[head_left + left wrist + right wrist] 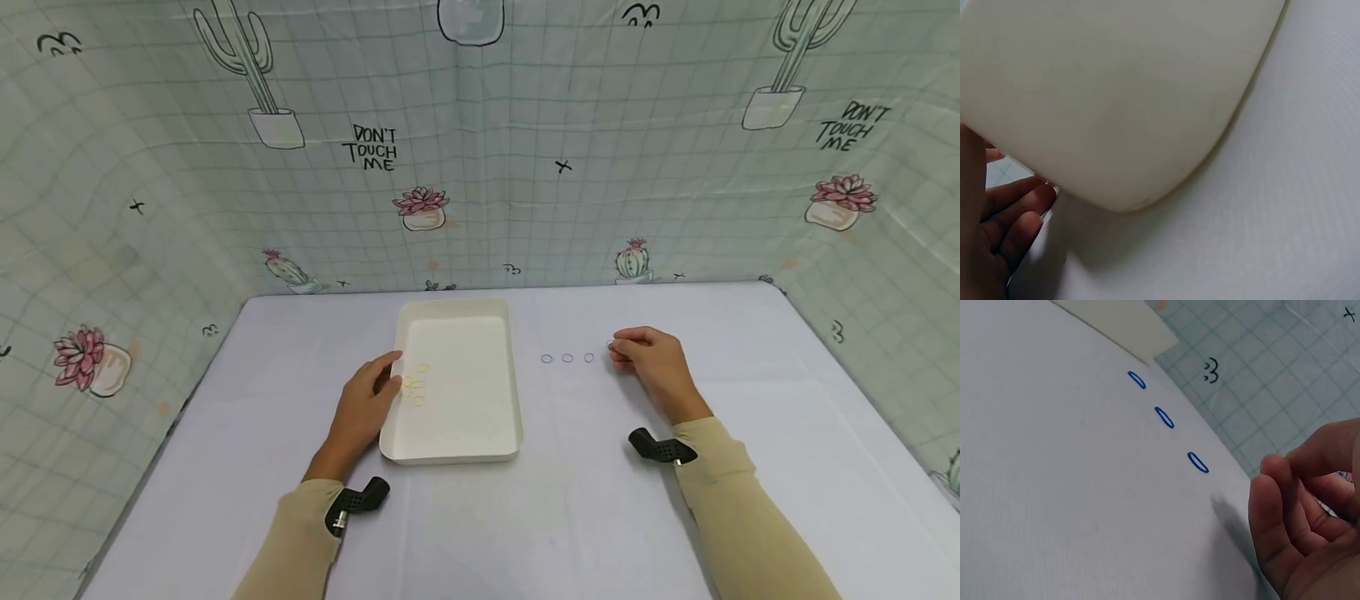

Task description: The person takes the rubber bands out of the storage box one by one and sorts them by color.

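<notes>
A shallow white tray (465, 417) lies left of the table's middle, with several small yellow rings (419, 402) inside by its left wall. My left hand (366, 402) holds the tray's left edge, thumb at the rim; in the left wrist view its fingers (1022, 234) lie along the tray's outer side. Right of the tray, three thin blue rings (567, 358) form a row on the cloth, seen also as blue loops (1164, 417) in the right wrist view. At the row's right end my right hand (654, 367) pinches another small ring (611, 344), mostly hidden by the fingertips.
A white cloth (570, 517) covers the table. Behind and at both sides hangs a pale green checked curtain (510, 108) printed with cacti and lettering. Black wrist cameras (660, 447) sit on both sleeves.
</notes>
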The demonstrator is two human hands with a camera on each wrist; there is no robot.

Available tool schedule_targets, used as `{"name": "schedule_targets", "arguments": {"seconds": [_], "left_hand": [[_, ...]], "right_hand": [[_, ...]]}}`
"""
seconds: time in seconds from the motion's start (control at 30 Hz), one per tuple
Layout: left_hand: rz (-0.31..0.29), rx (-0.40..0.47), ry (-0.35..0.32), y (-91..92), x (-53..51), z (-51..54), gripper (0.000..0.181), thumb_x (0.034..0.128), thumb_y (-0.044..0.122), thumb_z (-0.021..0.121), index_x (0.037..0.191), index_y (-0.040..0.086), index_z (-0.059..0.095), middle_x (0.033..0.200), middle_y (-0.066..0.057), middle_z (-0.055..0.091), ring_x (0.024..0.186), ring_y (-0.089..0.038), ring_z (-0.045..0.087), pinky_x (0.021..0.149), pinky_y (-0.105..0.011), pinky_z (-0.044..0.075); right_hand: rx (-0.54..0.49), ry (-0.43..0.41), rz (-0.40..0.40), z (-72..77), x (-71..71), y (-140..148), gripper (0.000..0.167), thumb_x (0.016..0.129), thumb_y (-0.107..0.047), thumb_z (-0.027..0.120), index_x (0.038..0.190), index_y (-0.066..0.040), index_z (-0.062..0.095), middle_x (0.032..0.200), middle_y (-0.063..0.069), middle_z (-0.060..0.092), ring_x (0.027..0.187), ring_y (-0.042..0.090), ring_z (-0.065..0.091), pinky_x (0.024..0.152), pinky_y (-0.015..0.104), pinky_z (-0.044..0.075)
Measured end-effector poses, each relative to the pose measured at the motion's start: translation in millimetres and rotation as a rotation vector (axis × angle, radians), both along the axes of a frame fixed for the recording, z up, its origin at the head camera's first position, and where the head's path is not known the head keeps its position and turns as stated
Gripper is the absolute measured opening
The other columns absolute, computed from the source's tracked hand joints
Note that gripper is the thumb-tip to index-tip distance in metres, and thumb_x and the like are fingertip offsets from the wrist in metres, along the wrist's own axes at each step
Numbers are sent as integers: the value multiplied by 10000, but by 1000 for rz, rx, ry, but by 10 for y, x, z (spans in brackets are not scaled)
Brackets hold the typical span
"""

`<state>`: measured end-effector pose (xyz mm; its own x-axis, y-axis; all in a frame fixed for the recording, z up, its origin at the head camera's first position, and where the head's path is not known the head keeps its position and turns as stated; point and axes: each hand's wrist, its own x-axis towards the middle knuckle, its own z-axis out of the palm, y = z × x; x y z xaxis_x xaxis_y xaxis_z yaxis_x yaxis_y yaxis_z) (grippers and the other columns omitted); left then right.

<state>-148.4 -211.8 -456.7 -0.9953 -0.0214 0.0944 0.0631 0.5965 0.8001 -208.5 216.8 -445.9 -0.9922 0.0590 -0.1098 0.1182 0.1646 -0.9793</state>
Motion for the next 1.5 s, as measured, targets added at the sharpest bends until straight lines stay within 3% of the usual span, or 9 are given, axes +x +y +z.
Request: {"name": "schedule_targets", "arguments": {"seconds": [0.33,0.6,0.9,1.5], "left_hand": [[-10,-26,8,-62,12,27,449,1036,184,535,1481,134,505,1282,-143,571,1090,-282,538,945,-460,415],[-21,-8,10,4,27,9,459,1040,191,533,1493,126,488,1311,-155,562,1128,-300,552,960,-476,424],[5,-11,-8,-12,49,15,459,1039,181,530,1493,127,487,1340,-148,553,1143,-296,540,974,-475,408],[-1,4,9,4,4,-12,452,1034,176,538,1482,137,503,1321,-134,565,1124,-278,546,967,-462,417]], "right_hand": [[209,29,59,-53,-19,-35,235,972,-89,632,1121,89,667,964,194,712,788,145,693,715,279,575],[402,48,125,-41,-10,10,193,957,-120,621,1048,23,712,937,136,718,784,167,676,684,259,552],[340,-26,117,-52,-53,13,226,987,-148,617,1100,25,708,1059,169,702,851,163,695,729,260,563],[430,-67,75,34,-69,-32,213,946,-163,644,1039,3,740,890,83,713,729,126,658,652,243,527]]}}
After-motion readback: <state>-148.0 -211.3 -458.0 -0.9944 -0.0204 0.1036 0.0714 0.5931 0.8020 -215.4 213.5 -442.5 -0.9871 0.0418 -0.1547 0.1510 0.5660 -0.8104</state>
